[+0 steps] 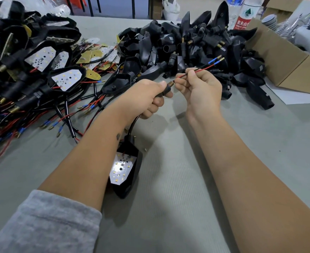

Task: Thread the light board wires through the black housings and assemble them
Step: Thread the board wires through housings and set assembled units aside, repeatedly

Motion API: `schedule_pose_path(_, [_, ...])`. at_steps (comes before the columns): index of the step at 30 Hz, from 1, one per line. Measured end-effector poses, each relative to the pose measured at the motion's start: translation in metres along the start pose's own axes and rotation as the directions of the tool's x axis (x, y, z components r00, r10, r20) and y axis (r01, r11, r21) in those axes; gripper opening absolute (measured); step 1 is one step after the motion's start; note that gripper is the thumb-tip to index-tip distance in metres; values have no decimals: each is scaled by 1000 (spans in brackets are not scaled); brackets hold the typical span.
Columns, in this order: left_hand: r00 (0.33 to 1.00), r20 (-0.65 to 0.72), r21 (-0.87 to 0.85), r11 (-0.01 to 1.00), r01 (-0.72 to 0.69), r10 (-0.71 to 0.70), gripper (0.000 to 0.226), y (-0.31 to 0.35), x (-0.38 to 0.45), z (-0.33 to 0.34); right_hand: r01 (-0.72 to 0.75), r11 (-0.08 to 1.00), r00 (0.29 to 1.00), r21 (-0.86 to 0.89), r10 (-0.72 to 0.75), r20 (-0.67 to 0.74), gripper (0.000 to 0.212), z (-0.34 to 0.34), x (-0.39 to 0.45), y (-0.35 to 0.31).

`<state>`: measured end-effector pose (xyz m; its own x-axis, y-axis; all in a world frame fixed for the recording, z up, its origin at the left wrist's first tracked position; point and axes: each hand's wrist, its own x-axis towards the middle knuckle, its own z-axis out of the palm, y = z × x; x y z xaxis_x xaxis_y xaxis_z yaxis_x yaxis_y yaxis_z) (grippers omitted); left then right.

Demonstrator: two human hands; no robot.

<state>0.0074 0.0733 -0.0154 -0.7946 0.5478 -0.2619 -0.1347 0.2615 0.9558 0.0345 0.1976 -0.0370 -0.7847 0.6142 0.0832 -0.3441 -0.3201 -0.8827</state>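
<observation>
My left hand (146, 98) grips the stem end of a black housing (166, 89), where a small metal spring sticks out. From that spring come the red and black wires (203, 68), which my right hand (199, 88) pinches; their blue-sleeved brass terminals point up to the right. The stem curves down under my left wrist to the housing's wide head (130, 172), which lies on the table with a white light board (122, 168) seated in it.
A heap of empty black housings (187, 42) lies at the back centre. Assembled units and loose light boards with wires (41, 73) cover the left. A cardboard box (287, 57) stands at the right, with bottles behind it. The table (187, 179) is grey.
</observation>
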Motion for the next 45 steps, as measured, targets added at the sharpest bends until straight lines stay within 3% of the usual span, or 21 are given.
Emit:
schedule_pose_path(6, [998,35,-16,998,-59,59,41,-13,3,-20,31,975,988,218,4,-157,25,-8,17,-6])
schedule_pose_path(11, [980,158,-14,993,-117,118,42,-15,3,-27,77,977,984,197,-43,-173,25,-8,20,-8])
schedule_pose_path(14, [976,194,-14,995,-96,97,39,-16,2,-34,96,987,988,128,-79,-135,23,-9,20,-8])
schedule_pose_path(16, [987,144,-14,997,-74,75,37,-16,2,-36,83,992,994,95,-75,-78,21,-11,17,-9])
schedule_pose_path(19, [999,37,-48,998,-32,34,34,-18,6,-35,-2,990,1000,142,0,13,15,-11,14,-11])
schedule_pose_path(25, [1000,19,-176,984,-8,12,37,-16,12,-35,-162,971,987,174,159,31,6,0,3,-6])
schedule_pose_path(28, [999,-16,-175,983,-53,51,41,-16,13,-30,-224,974,967,22,219,131,7,7,-6,-1])
schedule_pose_path(31, [993,-58,-156,982,-109,101,44,-15,12,-25,-175,972,947,-158,210,242,13,11,-13,2])
schedule_pose_path(34, [984,-42,-90,981,-174,171,29,-17,10,-24,-136,964,954,-227,189,231,9,9,-12,1])
schedule_pose_path(37, [980,46,-34,981,-193,195,28,-19,8,-28,-133,966,958,-221,183,223,8,6,-9,-1])
schedule_pose_path(45, [982,105,-6,988,-157,157,30,-19,7,-29,-45,998,997,-39,48,56,14,-1,0,-2])
